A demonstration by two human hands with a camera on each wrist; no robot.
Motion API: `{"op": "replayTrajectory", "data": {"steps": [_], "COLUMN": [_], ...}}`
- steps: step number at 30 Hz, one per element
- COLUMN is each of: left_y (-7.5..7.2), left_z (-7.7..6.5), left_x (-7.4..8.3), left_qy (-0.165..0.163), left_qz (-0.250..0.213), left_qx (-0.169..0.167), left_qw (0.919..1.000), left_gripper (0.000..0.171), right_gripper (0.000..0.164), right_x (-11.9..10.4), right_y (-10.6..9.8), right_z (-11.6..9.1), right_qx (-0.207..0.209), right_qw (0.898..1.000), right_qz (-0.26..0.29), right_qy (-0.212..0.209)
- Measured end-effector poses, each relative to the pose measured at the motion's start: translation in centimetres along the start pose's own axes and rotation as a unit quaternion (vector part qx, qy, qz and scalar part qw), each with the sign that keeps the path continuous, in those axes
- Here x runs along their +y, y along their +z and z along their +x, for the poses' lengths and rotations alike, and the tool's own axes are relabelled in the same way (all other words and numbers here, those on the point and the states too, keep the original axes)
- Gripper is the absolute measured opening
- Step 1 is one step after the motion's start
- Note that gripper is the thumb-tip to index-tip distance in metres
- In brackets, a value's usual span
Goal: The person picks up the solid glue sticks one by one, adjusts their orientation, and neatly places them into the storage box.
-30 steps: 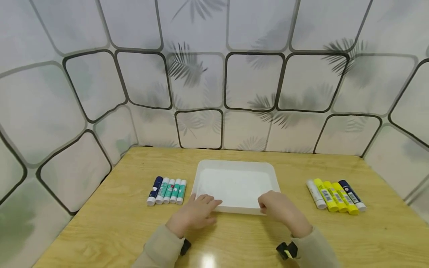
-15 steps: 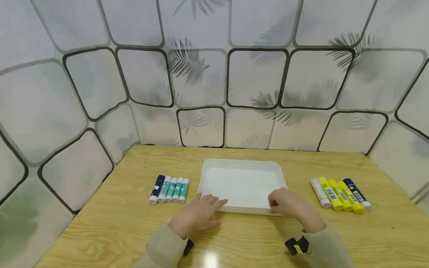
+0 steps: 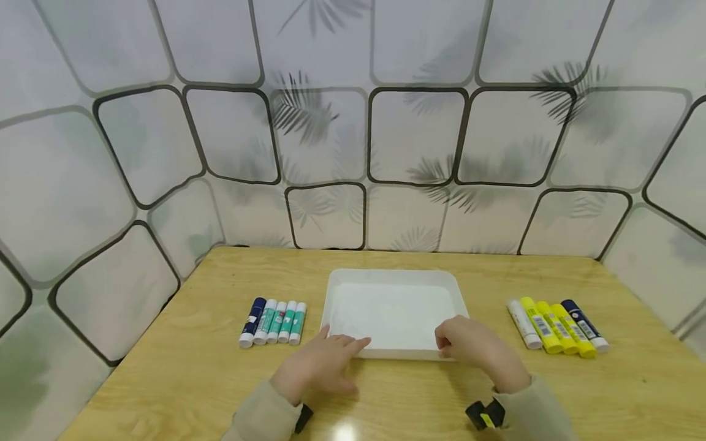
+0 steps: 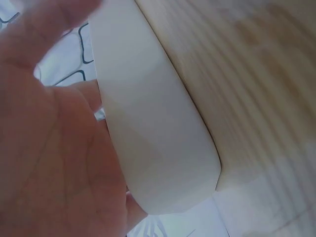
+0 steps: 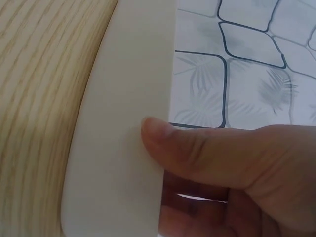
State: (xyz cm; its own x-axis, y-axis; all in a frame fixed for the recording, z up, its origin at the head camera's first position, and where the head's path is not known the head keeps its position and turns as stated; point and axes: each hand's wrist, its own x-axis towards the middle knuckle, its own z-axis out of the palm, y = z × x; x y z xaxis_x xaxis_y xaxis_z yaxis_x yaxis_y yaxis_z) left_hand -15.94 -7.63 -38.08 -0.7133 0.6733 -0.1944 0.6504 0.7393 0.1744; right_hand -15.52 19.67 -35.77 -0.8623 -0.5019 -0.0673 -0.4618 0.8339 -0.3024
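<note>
A shallow white tray [image 3: 394, 306] lies on the wooden table, in front of me. My right hand [image 3: 474, 349] pinches its near wall by the right corner. In the right wrist view the thumb [image 5: 170, 143] presses the tray's outer wall [image 5: 116, 113], with curled fingers behind the rim. At the near left corner my left hand [image 3: 322, 364] lies with spread, fairly straight fingers over the rim. The left wrist view has the palm [image 4: 59, 143] beside the tray wall [image 4: 148, 118]; some fingertips are hidden behind it.
Left of the tray stands a row of several glue sticks [image 3: 274, 321], one navy, the others green and white. To its right lie several more glue sticks [image 3: 557, 327], white, yellow and navy. A patterned curtain [image 3: 408, 214] borders the table's back edge.
Both hands and the tray have shifted slightly right relative to the glue sticks, mostly in the first half second. The head view has also swayed a little. Both rows of glue sticks stay put.
</note>
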Motion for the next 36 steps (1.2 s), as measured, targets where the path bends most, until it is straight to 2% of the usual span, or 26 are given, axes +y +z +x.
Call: {"op": "replayTrajectory", "data": {"steps": [4,10,15,18,21,23,28,32,36], "left_y": [0.3,1.1,1.3,1.4,1.4,1.3,1.0,0.8,0.5], "left_z": [-0.4,-0.8,-1.2,-1.3,-1.1,-0.9,-0.6,-0.2,0.0], "left_x": [-0.1,0.1,0.4,0.5,0.2,0.1,0.0,-0.3,-0.6], "left_qy": [0.007,-0.003,-0.004,0.005,0.015,0.02,0.029,0.029,0.03], "left_qz": [-0.007,-0.007,-0.023,-0.026,-0.029,-0.03,-0.027,-0.028,-0.034], "left_qx": [-0.004,-0.012,-0.02,-0.02,-0.018,-0.017,-0.015,-0.014,-0.013], "left_qw": [0.9999,0.9999,0.9995,0.9994,0.9993,0.9992,0.9991,0.9991,0.9989], "left_gripper": [0.083,0.081,0.08,0.08,0.08,0.08,0.08,0.08,0.079], "right_gripper": [0.02,0.019,0.011,0.011,0.013,0.013,0.014,0.018,0.02], "right_x": [-0.3,-0.2,0.3,0.8,1.5,2.2,4.8,7.0,8.4], "right_y": [0.1,0.3,0.3,-0.4,-1.8,-2.9,-4.4,-4.9,-5.2], "right_z": [0.1,0.1,0.1,0.0,-0.3,-0.6,-1.7,-2.3,-2.5], "right_qx": [-0.023,-0.028,-0.045,-0.032,0.015,0.051,0.124,0.145,0.147], "right_qw": [1.0,0.999,0.996,0.994,0.996,0.996,0.988,0.98,0.976], "right_qz": [0.015,0.034,0.066,0.093,0.089,0.076,0.033,0.017,0.007], "right_qy": [0.006,-0.027,-0.047,-0.051,-0.022,0.012,0.085,0.132,0.163]}}
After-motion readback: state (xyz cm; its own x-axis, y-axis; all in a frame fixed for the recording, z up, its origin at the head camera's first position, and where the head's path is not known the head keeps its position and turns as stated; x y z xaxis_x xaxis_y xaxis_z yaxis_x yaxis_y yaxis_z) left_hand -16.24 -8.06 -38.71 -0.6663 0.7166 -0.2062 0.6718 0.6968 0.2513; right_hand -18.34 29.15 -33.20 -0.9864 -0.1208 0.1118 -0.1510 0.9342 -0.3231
